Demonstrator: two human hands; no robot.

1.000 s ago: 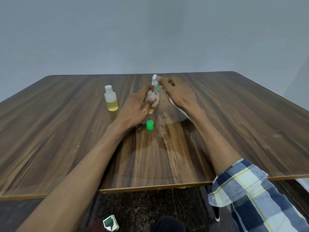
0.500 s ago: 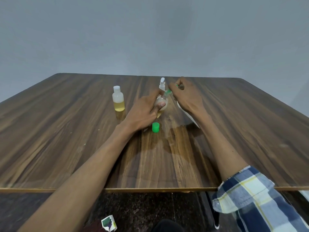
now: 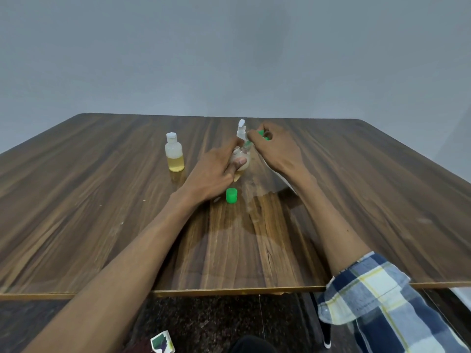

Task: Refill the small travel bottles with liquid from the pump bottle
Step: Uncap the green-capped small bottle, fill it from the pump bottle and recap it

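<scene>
Left of my fingers: capped travel bottle [image 3: 174, 156], part full, stands apart.
Left hand [image 3: 213, 171]: curled round a small bottle [image 3: 242, 164], steadying it.
Below that hand: loose green cap [image 3: 231, 195] on the table [image 3: 102, 200].
Right hand [image 3: 276, 148]: pinching something green at the bottle's mouth, beside the white pump bottle [image 3: 241, 129].
Risk: a tilt would likely spill liquid; my wrist may knock the cap away.

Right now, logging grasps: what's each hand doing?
Left hand: holding a small bottle.
Right hand: pinching a green pump part.
</scene>
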